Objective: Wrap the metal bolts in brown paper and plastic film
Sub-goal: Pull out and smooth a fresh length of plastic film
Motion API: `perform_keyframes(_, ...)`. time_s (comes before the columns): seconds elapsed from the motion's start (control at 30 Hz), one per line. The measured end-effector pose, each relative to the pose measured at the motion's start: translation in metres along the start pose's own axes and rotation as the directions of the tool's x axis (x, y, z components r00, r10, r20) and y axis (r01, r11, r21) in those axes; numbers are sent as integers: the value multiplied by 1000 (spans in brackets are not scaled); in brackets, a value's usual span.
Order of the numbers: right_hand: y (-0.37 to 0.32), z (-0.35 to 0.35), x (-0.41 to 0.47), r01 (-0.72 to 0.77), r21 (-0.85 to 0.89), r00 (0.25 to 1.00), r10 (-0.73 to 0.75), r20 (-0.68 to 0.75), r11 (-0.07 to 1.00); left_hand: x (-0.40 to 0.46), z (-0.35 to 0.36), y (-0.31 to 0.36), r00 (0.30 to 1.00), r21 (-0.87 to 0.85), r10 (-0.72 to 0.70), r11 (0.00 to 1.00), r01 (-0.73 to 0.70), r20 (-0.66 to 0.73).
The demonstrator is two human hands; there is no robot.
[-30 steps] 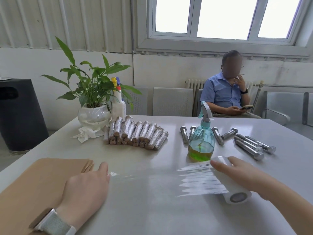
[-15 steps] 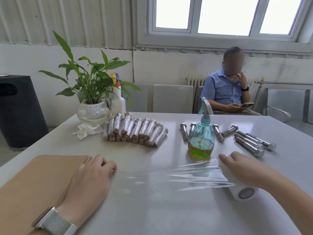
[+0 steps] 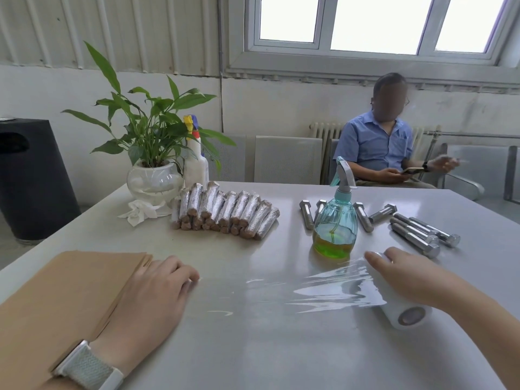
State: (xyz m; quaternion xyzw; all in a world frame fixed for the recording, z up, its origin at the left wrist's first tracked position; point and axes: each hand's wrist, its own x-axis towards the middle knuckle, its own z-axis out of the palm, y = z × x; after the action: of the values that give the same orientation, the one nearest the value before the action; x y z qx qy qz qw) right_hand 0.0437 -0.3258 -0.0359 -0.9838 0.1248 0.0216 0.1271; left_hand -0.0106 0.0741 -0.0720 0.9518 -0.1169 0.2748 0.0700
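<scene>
Plastic film (image 3: 323,288) lay stretched across bench (image 3: 281,347); left hand (image 3: 152,299) fingers curled, pinning its 9 o'clock end, right hand (image 3: 405,277) gripping roll (image 3: 405,315). Risk: film slipping free, bunching on itself.

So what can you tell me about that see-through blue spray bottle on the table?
The spray bottle stands upright on the grey table, among the bare bolts. It looks like clear blue-green plastic, with a round body, a narrow neck and a pale trigger head on top. Yellow-green liquid fills only the bottom part. No hand touches it; the plastic film lies just in front.
</scene>
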Motion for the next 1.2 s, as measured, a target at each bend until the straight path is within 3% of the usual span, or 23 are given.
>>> perform_keyframes(0.17, -1, -1, -1, -12, -55, 1000, 11, -23, 998, 0, 1, 0, 998, 99, 66, 993, -66, -2)
perform_keyframes(0.47, 4, -2, 5, -42, -127, 998, 36, -47, 991, -2, 0, 1, 997, 184, 41, 982, -53, 65)
perform_keyframes(0.7, 0, -6, -1, 7, -165, 999, -1, 36, 986, -3, -5, 2, 984, 211, -3, 977, -34, 176)
perform_keyframes(1.07, 1, -6, -4, -49, -50, 999, 50, 6, 998, -1, -7, -3, 932, 110, -67, 993, 30, 355)
perform_keyframes(1.2, -6, -7, -10, -44, -97, 999, 45, 6, 994, 0, -7, -3, 937, 98, -73, 994, 42, 343)
